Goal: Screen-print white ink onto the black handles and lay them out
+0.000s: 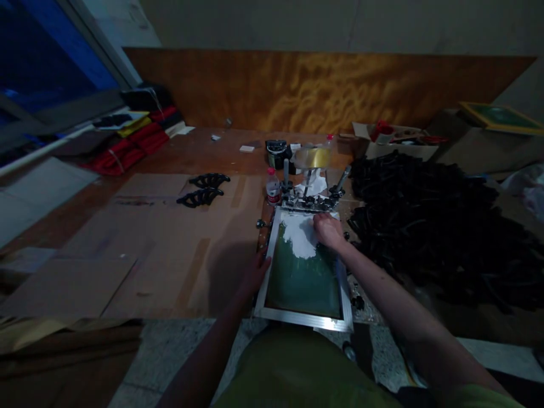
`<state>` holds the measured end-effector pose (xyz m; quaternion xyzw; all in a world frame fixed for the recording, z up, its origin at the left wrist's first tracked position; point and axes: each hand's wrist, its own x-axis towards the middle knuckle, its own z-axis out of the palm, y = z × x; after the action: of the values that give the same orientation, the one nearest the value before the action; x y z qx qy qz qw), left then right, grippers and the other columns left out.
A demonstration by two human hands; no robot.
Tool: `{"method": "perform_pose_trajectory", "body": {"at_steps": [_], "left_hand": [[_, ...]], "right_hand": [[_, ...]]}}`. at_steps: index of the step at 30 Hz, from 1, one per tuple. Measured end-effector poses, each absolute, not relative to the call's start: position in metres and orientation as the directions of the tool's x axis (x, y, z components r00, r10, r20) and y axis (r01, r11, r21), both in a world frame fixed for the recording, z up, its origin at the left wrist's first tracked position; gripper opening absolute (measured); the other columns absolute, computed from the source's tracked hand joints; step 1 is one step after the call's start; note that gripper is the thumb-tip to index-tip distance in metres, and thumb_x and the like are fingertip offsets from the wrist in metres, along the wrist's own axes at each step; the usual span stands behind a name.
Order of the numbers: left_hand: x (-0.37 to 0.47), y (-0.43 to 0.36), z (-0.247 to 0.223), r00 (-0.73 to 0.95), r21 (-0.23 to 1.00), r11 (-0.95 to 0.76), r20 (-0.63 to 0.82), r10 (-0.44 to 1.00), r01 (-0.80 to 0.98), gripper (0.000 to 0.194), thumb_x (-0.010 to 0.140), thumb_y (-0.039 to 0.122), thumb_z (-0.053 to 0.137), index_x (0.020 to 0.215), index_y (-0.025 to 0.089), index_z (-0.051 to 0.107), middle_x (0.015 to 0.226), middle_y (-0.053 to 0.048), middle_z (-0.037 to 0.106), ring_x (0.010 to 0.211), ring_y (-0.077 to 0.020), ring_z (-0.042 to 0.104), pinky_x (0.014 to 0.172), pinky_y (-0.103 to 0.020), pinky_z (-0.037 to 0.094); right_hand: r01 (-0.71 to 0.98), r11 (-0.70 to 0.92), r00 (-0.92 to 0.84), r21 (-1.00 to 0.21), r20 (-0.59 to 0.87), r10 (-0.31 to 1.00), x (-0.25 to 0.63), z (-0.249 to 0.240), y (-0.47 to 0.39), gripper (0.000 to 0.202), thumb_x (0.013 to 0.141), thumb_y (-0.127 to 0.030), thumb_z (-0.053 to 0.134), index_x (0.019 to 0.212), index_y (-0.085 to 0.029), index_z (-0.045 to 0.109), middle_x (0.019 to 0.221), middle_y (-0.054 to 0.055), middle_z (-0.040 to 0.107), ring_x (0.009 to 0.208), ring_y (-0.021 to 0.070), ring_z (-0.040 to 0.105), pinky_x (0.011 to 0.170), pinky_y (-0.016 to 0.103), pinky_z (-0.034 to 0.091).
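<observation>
A screen printing frame (304, 320) with a metal rim and green mesh lies in front of me, fixed at its far end to a hinge clamp (312, 203). An uneven white patch (302, 241), like ink or a thin sheet, covers the far part of the mesh. Over its right side is my right hand (327, 229), its fingers closed and pointing down; whatever they grip is hidden. My left hand (257, 272) rests by the frame's left edge, fingers stretched out, with nothing visible in it.
Two black curved pieces (204, 190) lie on cardboard (161, 243) to the left. A large heap of black pieces (425, 221) spreads on the right. Beyond the frame stand a red-capped bottle (273, 190) and a dark tub (277, 154). Red bundles (131, 150) sit far left.
</observation>
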<state>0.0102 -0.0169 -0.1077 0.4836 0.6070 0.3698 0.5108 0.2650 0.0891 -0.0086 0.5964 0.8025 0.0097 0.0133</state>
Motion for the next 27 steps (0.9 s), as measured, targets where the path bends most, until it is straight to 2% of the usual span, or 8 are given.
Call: {"method": "perform_pose_trajectory", "body": {"at_steps": [6,10,13,15,18,22,25,27], "left_hand": [[0.009,-0.016,-0.115,-0.021,0.950,0.259,-0.259,0.966,0.173,0.061,0.085,0.047,0.054,0.139,0.017,0.050,0.144,-0.011,0.053,0.132,-0.0264,0.051,0.110,-0.042,0.041],[0.011,-0.018,-0.103,-0.016,0.948,0.273,-0.274,0.962,0.164,0.057,0.086,0.047,0.055,0.136,0.019,0.053,0.141,-0.010,0.057,0.130,-0.0274,0.052,0.110,-0.044,0.040],[0.013,-0.020,-0.090,-0.036,0.940,0.299,-0.297,0.954,0.167,0.057,0.083,0.048,0.057,0.133,0.020,0.056,0.137,-0.009,0.060,0.129,-0.0291,0.054,0.107,-0.044,0.043],[0.014,-0.021,-0.083,-0.033,0.938,0.304,-0.302,0.953,0.167,0.059,0.082,0.050,0.058,0.132,0.019,0.056,0.137,-0.011,0.060,0.128,-0.0293,0.054,0.106,-0.043,0.044],[0.014,-0.021,-0.079,-0.018,0.939,0.307,-0.308,0.951,0.153,0.062,0.081,0.052,0.058,0.132,0.017,0.055,0.136,-0.012,0.061,0.126,-0.0289,0.056,0.106,-0.043,0.044],[0.014,-0.021,-0.074,-0.011,0.941,0.303,-0.305,0.952,0.151,0.063,0.080,0.052,0.059,0.130,0.015,0.056,0.134,-0.014,0.062,0.125,-0.0296,0.057,0.107,-0.045,0.042],[0.011,-0.021,-0.060,0.000,0.943,0.276,-0.281,0.960,0.186,0.061,0.081,0.051,0.058,0.131,0.017,0.056,0.134,-0.012,0.062,0.124,-0.0284,0.057,0.106,-0.042,0.043],[0.006,-0.021,-0.044,-0.006,0.937,0.262,-0.268,0.963,0.231,0.059,0.082,0.051,0.057,0.132,0.020,0.057,0.135,-0.008,0.062,0.125,-0.0274,0.056,0.104,-0.039,0.045]], "right_hand": [[0.745,0.667,-0.666,-0.004,-0.029,0.745,0.262,-0.025,0.047,0.022,0.090,-0.013,0.044,0.099,-0.011,0.064,0.100,0.014,0.065,0.098,0.0249,0.054,0.084,0.032,0.040],[0.592,0.794,-0.801,-0.138,0.002,0.598,0.279,-0.018,0.037,0.018,0.086,-0.010,0.048,0.094,-0.015,0.064,0.094,0.010,0.065,0.091,0.0221,0.053,0.080,0.031,0.039],[0.647,0.736,-0.742,-0.197,0.058,0.668,0.277,-0.012,0.045,0.014,0.085,-0.011,0.052,0.092,-0.017,0.062,0.091,0.008,0.063,0.089,0.0215,0.052,0.076,0.030,0.039],[0.714,0.681,-0.675,-0.161,0.100,0.731,0.271,-0.015,0.046,0.015,0.086,-0.011,0.050,0.094,-0.016,0.062,0.093,0.010,0.062,0.091,0.0225,0.051,0.076,0.030,0.039],[0.697,0.706,-0.695,-0.128,0.124,0.708,0.271,-0.026,0.035,0.019,0.086,-0.008,0.047,0.096,-0.015,0.061,0.097,0.012,0.061,0.095,0.0237,0.049,0.079,0.031,0.040],[0.643,0.722,-0.708,-0.255,0.162,0.688,0.282,-0.029,0.037,0.015,0.088,-0.015,0.052,0.099,-0.017,0.062,0.093,0.008,0.061,0.092,0.0215,0.052,0.080,0.030,0.041],[0.719,0.613,-0.585,-0.328,0.192,0.788,0.277,-0.016,0.072,0.031,0.090,-0.025,0.057,0.120,-0.018,0.059,0.100,0.007,0.062,0.093,0.0199,0.056,0.080,0.027,0.043],[0.797,0.520,-0.487,-0.307,0.182,0.854,0.273,-0.004,0.101,0.049,0.089,-0.029,0.061,0.136,-0.024,0.051,0.107,0.006,0.061,0.093,0.0198,0.058,0.077,0.026,0.044]]}}
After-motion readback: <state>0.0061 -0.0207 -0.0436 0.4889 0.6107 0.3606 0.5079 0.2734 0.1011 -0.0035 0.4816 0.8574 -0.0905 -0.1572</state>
